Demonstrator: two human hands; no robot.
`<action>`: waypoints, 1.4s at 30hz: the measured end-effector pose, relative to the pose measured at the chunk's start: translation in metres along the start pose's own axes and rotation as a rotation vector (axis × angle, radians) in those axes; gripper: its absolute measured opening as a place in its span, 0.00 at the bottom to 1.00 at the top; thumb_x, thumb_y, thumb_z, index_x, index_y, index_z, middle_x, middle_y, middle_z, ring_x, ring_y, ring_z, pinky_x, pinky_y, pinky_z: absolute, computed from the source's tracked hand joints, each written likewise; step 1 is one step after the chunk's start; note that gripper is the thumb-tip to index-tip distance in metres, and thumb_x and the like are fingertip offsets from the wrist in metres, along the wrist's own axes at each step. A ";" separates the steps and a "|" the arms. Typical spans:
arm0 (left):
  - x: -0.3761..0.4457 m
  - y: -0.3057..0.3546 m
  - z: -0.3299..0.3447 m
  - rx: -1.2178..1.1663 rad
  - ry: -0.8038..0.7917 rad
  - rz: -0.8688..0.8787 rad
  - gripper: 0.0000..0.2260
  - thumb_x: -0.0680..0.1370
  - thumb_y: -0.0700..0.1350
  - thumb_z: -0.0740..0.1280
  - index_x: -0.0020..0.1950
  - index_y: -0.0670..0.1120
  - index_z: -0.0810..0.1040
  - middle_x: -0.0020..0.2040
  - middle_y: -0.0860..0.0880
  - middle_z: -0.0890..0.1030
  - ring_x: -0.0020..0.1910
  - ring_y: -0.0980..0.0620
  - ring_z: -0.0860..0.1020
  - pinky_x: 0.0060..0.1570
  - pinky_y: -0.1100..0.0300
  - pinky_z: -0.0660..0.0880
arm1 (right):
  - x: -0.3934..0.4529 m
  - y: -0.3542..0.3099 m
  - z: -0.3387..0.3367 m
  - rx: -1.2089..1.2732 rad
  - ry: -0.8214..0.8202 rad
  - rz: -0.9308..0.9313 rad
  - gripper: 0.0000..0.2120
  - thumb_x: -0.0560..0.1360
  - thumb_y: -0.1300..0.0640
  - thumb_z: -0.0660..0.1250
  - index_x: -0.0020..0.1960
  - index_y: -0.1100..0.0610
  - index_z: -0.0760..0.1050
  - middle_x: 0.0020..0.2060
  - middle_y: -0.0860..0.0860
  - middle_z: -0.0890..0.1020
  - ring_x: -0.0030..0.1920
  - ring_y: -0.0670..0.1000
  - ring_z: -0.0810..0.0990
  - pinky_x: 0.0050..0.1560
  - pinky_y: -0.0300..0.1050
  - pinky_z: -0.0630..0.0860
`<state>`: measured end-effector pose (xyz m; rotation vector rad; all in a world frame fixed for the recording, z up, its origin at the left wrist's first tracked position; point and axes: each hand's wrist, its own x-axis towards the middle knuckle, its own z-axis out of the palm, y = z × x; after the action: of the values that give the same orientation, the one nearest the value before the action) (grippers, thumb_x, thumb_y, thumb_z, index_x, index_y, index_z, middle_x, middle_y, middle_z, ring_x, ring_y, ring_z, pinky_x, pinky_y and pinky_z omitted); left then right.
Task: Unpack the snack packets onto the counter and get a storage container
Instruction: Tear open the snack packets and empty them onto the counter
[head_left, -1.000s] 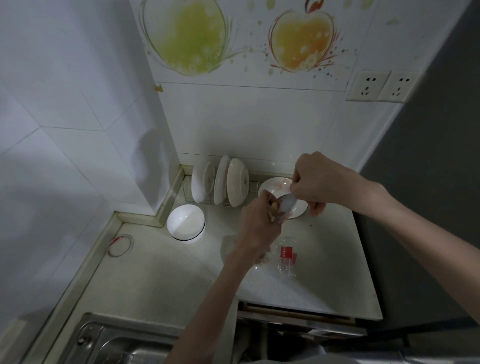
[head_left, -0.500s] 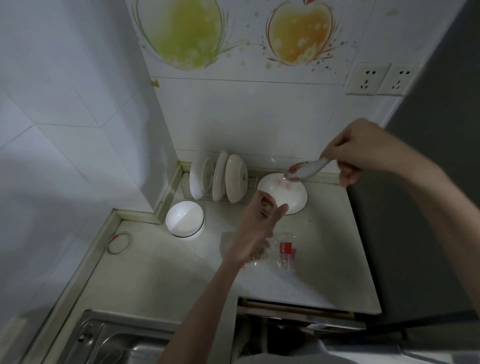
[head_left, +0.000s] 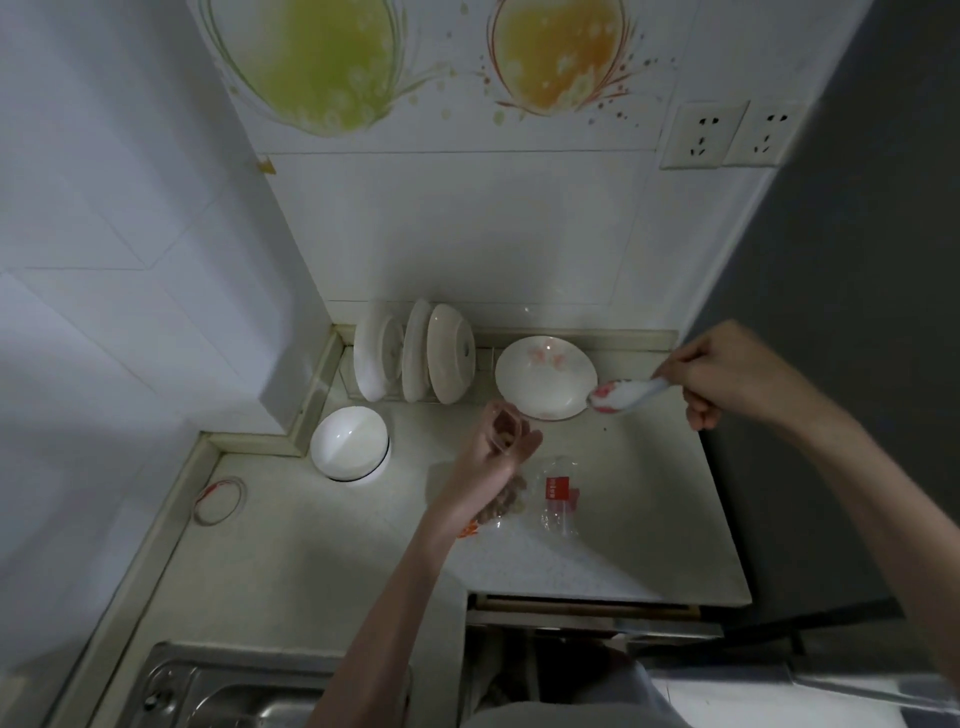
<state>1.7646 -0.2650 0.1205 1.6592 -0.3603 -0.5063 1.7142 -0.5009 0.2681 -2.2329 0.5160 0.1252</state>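
head view looks down on the worktop (head_left: 613, 530), where the right hand (head_left: 727, 371) pinches a white packet with a red end (head_left: 626, 396) by its tail, holding it in the air just beside the flowered bowl (head_left: 545, 376) near the back right corner. the left hand (head_left: 498, 447) is curled round a small clear packet with something brown inside (head_left: 505, 430), raised above the middle of the worktop.

the step in hand looks like laying the packets out. to do it well, the right hand should lower its packet onto bare worktop in front of the bowl, not into it, and let go only once it lies flat. the left hand should set its packet down next to the two already there, well back from the front edge, so nothing slides off. no storage container is out yet, as far as i can tell; that part is not yet done.

counted: two packets in the hands, one each. two lie on the worktop under the left wrist, a brown-filled packet (head_left: 506, 501) and a clear packet with a red label (head_left: 558, 499), touching or nearly so. three plates (head_left: 415, 358) stand on edge in a rack at the back. two bowls: the flowered one and a plain white bowl (head_left: 350, 441) toward the back left corner. one wire ring (head_left: 221, 500) lies near the left edge. two wall sockets (head_left: 732, 134).
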 end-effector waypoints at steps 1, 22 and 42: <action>0.001 -0.007 0.002 -0.036 0.005 -0.079 0.05 0.78 0.52 0.68 0.47 0.53 0.74 0.38 0.56 0.79 0.42 0.51 0.79 0.43 0.60 0.75 | 0.002 0.010 0.006 -0.008 0.003 0.015 0.10 0.74 0.66 0.62 0.39 0.61 0.81 0.16 0.52 0.74 0.19 0.51 0.77 0.20 0.35 0.70; 0.056 -0.078 0.094 -0.118 -0.033 -0.324 0.06 0.78 0.42 0.70 0.42 0.41 0.77 0.33 0.45 0.80 0.31 0.50 0.75 0.29 0.60 0.69 | 0.002 0.155 0.052 0.267 0.067 0.362 0.08 0.77 0.65 0.62 0.45 0.61 0.80 0.20 0.54 0.73 0.20 0.50 0.72 0.21 0.40 0.67; 0.141 -0.132 0.168 0.045 -0.118 -0.502 0.12 0.73 0.41 0.75 0.53 0.38 0.79 0.35 0.48 0.82 0.24 0.60 0.78 0.23 0.67 0.72 | 0.017 0.239 0.092 0.645 0.132 0.827 0.18 0.81 0.60 0.55 0.36 0.63 0.75 0.14 0.49 0.68 0.14 0.45 0.66 0.18 0.31 0.61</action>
<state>1.7908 -0.4589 -0.0445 1.7686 -0.0333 -0.9777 1.6406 -0.5760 0.0341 -1.3058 1.3196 0.1995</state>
